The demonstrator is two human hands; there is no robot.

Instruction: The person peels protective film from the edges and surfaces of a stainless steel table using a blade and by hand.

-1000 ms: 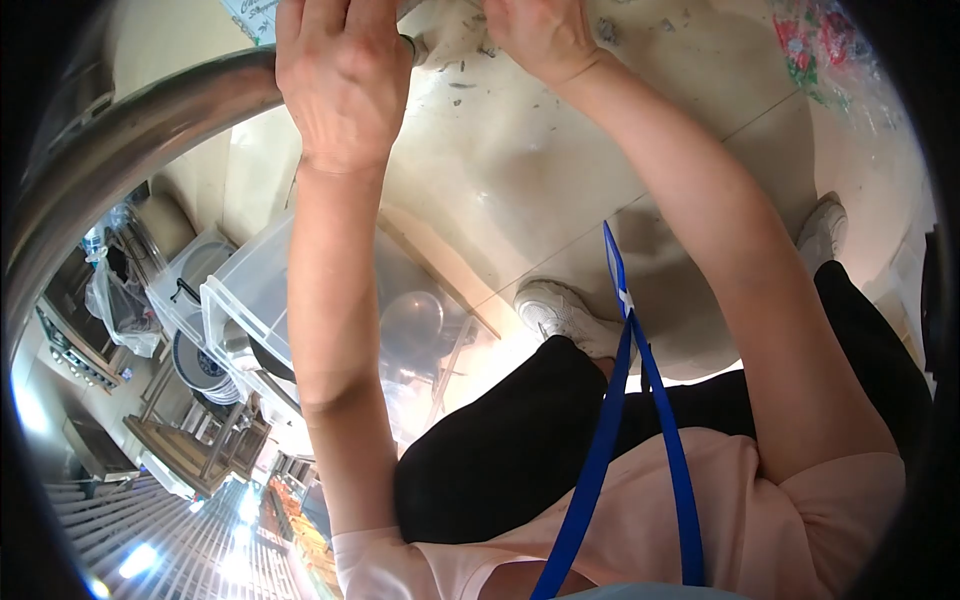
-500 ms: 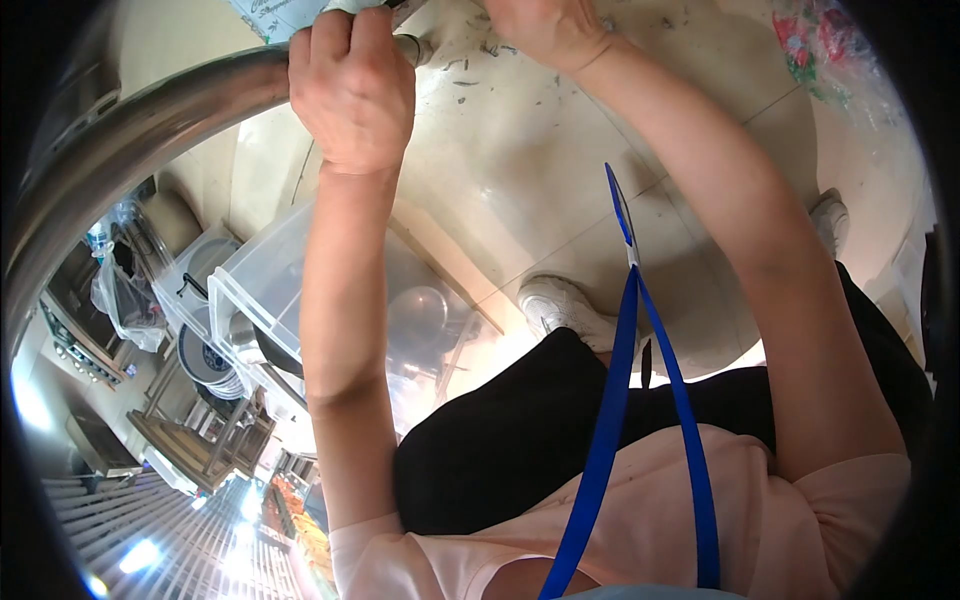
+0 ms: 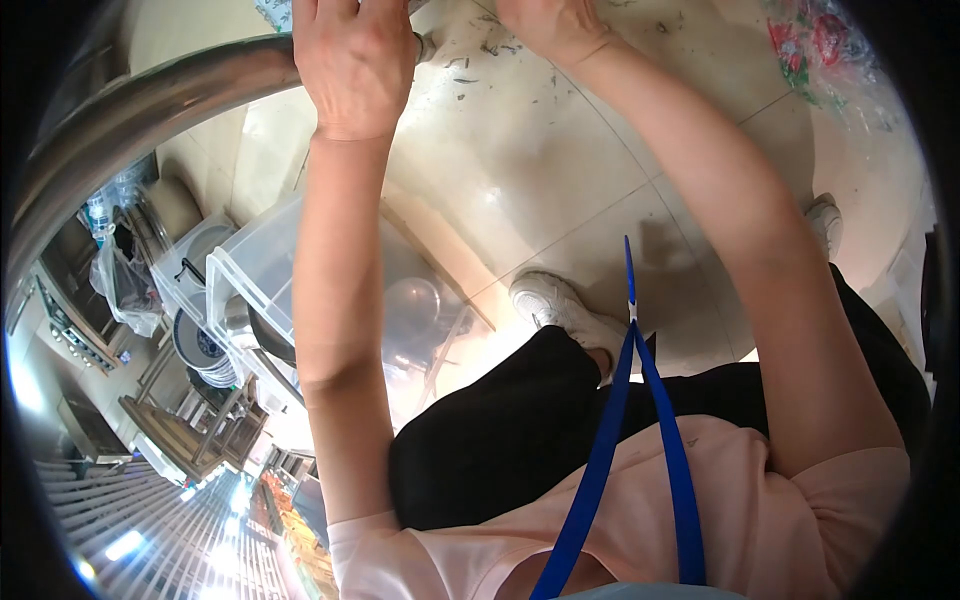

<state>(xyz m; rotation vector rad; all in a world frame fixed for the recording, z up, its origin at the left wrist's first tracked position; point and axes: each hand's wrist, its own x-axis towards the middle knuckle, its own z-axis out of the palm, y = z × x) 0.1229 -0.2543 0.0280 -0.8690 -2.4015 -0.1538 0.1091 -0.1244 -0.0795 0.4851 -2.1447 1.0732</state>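
Reaches with left hand [image 3: 355, 75] over a curved metal tube [image 3: 170, 95] extending leftward from it, with right hand [image 3: 555, 25] opposite, grey scraps [image 3: 460, 81] on the floor [image 3: 500, 165] between. Cannot tell either grip, with fingertips cropped.

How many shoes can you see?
2. One pale shoe is near the middle, left of the blue lanyard; the other shoe, partly hidden, is beside the right arm. I see no others.

Ceiling lights [image 3: 125, 545] glaring; floor [image 3: 530, 190] softly shadowed; edges fisheye-bowed.
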